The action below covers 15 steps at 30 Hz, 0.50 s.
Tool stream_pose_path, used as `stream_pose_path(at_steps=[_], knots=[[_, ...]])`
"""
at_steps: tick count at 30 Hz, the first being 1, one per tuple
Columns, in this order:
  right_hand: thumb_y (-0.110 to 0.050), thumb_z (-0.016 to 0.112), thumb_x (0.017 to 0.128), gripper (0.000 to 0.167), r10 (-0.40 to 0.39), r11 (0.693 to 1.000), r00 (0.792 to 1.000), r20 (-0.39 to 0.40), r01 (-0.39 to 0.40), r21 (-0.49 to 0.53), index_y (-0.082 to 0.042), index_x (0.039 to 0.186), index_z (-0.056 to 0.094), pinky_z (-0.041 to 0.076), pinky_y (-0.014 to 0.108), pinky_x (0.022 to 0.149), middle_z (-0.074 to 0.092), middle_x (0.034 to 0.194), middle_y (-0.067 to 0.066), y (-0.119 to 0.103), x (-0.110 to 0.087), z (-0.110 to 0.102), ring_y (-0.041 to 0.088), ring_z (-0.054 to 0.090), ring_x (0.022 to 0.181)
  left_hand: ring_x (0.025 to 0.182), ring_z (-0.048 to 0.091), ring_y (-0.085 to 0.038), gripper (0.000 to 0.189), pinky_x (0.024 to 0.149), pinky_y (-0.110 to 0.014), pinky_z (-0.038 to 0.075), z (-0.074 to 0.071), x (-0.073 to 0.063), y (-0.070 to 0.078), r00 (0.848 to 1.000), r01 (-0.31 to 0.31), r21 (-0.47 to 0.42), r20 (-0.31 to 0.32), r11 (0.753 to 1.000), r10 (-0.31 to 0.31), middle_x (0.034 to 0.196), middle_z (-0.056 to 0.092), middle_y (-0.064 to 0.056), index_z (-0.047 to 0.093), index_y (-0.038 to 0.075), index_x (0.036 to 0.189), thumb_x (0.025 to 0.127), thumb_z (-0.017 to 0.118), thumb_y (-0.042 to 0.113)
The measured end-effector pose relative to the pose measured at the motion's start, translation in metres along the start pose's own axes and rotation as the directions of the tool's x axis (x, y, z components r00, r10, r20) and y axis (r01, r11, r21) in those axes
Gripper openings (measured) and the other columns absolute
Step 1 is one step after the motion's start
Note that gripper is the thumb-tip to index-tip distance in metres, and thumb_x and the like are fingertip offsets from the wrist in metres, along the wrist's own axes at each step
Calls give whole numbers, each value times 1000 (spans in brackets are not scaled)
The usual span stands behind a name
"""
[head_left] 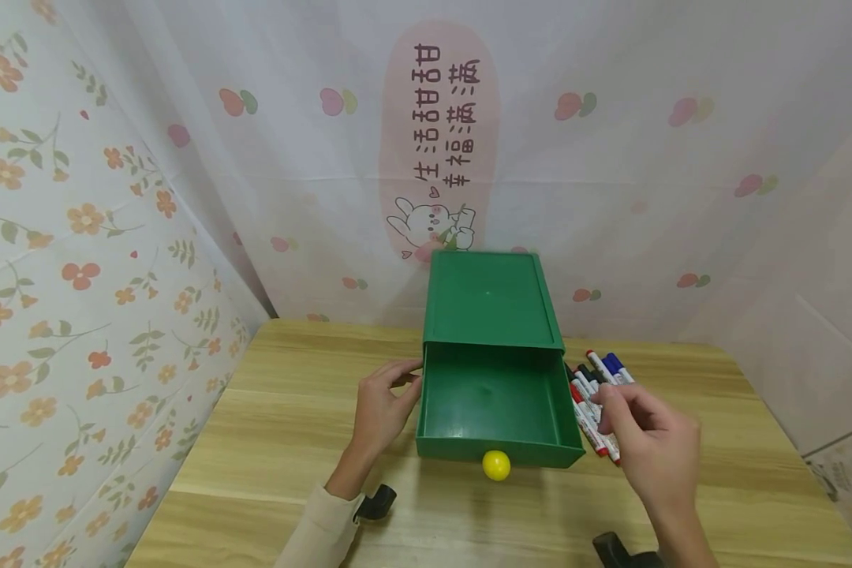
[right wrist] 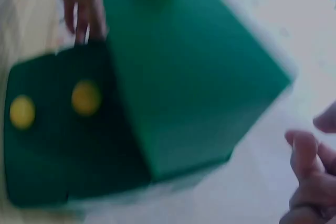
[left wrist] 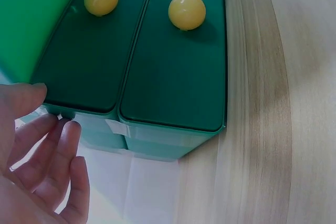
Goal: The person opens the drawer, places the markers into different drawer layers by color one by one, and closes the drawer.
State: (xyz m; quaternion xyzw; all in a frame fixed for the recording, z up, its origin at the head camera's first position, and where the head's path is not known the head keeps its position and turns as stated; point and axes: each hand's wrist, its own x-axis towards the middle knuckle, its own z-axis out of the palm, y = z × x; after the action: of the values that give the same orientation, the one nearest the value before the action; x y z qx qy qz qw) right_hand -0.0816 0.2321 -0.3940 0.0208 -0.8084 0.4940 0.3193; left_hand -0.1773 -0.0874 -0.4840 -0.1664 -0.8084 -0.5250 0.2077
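A green drawer cabinet (head_left: 493,300) stands on the table, its top drawer (head_left: 493,406) pulled out, bare inside, with a yellow knob (head_left: 496,465) on its front. Two shut lower drawers (left wrist: 170,77) with yellow knobs appear in the left wrist view. At the cabinet's left side is my left hand (head_left: 386,406), its thumb touching the front corner and its relaxed fingers by the side wall. Right of the drawer, apart from it, hovers my right hand (head_left: 656,446), fingers loosely bent, with nothing visible in them. The right wrist view is blurred.
Several whiteboard markers (head_left: 589,426) with red, black and blue caps lie on the wooden table (head_left: 291,442), right of the cabinet and partly behind the drawer and my right hand. A printed curtain (head_left: 312,197) hangs close behind the cabinet.
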Motion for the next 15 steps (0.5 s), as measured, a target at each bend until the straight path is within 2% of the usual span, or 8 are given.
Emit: stream_pose_path(at_steps=[5, 8, 11, 15], knots=[[5, 73, 102, 20, -53, 998, 995, 82, 55, -17, -9, 89, 79, 28, 25, 41, 62, 64, -4, 40, 23, 3, 7, 40, 48, 96, 80, -19, 21, 90, -47, 66, 0, 0, -1, 1000, -2, 6, -1, 1000, 2, 119, 81, -3, 83, 7, 124, 103, 79, 9], [3, 76, 100, 15, -75, 995, 988, 137, 82, -48, -8, 91, 81, 34, 24, 45, 64, 66, -5, 63, 31, 7, 6, 47, 52, 96, 80, -19, 21, 90, -46, 66, 0, 0, 0, 1000, -2, 6, 0, 1000, 2, 119, 81, -4, 83, 6, 123, 103, 79, 8], [-3, 79, 100, 7, -62, 992, 978, 201, 82, -92, -6, 95, 82, 40, 21, 51, 68, 71, -5, 86, 34, 10, 7, 55, 59, 96, 80, -19, 21, 90, -45, 66, 0, 0, -1, 1000, -9, 7, 5, 1000, 9, 119, 81, -4, 83, 6, 124, 103, 79, 9], [-9, 79, 101, 5, -9, 981, 958, 286, 64, -184, -5, 101, 81, 42, 23, 54, 70, 78, -3, 113, 36, 11, 9, 55, 63, 97, 79, -18, 22, 90, -44, 66, -1, 1, -4, 1000, -16, 5, 11, 1000, 16, 119, 81, -4, 83, 6, 124, 103, 79, 11]])
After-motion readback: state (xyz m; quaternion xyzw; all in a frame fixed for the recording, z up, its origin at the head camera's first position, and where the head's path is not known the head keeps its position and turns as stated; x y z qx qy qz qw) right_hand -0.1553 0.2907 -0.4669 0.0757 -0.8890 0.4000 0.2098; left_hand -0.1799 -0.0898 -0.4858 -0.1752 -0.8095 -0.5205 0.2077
